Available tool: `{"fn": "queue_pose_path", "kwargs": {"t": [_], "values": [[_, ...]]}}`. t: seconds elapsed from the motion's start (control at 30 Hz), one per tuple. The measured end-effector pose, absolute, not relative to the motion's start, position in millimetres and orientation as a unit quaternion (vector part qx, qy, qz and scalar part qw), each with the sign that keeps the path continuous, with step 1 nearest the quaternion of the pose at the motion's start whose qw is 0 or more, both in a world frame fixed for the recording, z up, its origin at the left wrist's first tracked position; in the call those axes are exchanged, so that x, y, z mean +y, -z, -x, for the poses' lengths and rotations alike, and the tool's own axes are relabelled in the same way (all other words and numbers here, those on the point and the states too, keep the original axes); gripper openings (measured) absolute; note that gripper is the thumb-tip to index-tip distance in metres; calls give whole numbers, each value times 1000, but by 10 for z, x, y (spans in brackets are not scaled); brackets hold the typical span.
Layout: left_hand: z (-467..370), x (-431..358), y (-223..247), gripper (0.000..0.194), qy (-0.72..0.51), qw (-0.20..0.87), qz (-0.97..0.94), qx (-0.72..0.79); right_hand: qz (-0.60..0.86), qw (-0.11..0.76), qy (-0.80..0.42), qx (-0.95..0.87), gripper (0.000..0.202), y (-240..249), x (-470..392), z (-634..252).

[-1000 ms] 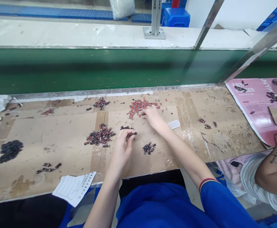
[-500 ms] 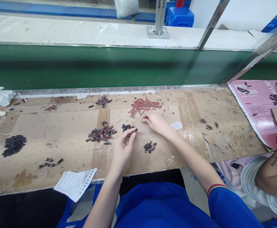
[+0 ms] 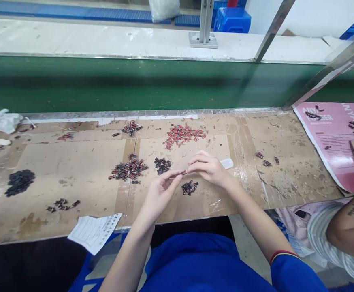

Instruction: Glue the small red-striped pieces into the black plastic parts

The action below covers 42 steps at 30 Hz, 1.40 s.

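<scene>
My left hand (image 3: 162,192) is closed in a pinch on a small black part, now mostly hidden by the fingers. My right hand (image 3: 206,168) meets it fingertip to fingertip, pinching a small red part (image 3: 184,173) that barely shows between the two hands. Beyond my hands lies a spread of small red parts with metal ends (image 3: 184,135). Just behind my left fingers is a pile of small black parts (image 3: 162,165), and a second black pile (image 3: 189,187) lies nearer me. Joined-looking red-and-black pieces (image 3: 129,168) are heaped to the left.
Cardboard (image 3: 73,162) covers the table, with a black heap (image 3: 20,182) at left. A clear plastic piece (image 3: 227,163) lies by my right wrist. A paper slip (image 3: 94,233) overhangs the front edge. Another person's arm (image 3: 351,221) is at right, beside a pink sheet (image 3: 325,138).
My right hand has drawn back from the edge of the red parts toward me. My left hand has shifted slightly right and nearer me, and the fingertips of both hands now meet.
</scene>
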State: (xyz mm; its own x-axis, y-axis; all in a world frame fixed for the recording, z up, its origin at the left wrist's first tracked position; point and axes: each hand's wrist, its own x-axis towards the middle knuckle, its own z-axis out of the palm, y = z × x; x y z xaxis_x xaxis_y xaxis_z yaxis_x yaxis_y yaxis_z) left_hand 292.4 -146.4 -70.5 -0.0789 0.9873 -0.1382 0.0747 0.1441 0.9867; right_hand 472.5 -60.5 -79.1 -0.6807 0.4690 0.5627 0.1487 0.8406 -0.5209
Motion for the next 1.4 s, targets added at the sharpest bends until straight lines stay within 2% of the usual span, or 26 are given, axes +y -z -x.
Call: {"fn": "queue_pose_path", "kwargs": {"t": [0.27,0.43,0.57,0.8,0.93,1.0,1.17,1.3,1.4], "values": [[-2896,-1461,531,32,-424,567,-463,532,122,355,-182,-909,35,660,-669,-4834],[-2941,-1458,519,35,-418,555,-474,541,160,326,-178,-914,35,660,-727,-4875],[-2989,-1483,486,34,-431,531,-477,552,172,347,-167,-906,34,675,-774,-4914],[-2992,-1469,410,31,-407,564,-479,535,143,340,-110,-923,35,604,-775,-5008],[-3017,-1457,426,28,-422,552,-477,538,167,288,-156,-930,36,603,-765,-5025],[-3036,-1453,442,28,-431,541,-476,544,174,296,-182,-921,33,626,-769,-5020],[-3098,-1455,478,26,-436,525,-476,555,244,422,-295,-822,13,670,-916,-4951],[-3179,-1479,483,27,-471,500,-468,556,355,463,-431,-688,14,665,-1149,-4835],[-3251,-1513,462,25,-493,488,-463,552,408,511,-466,-596,7,680,-1280,-4725]]}}
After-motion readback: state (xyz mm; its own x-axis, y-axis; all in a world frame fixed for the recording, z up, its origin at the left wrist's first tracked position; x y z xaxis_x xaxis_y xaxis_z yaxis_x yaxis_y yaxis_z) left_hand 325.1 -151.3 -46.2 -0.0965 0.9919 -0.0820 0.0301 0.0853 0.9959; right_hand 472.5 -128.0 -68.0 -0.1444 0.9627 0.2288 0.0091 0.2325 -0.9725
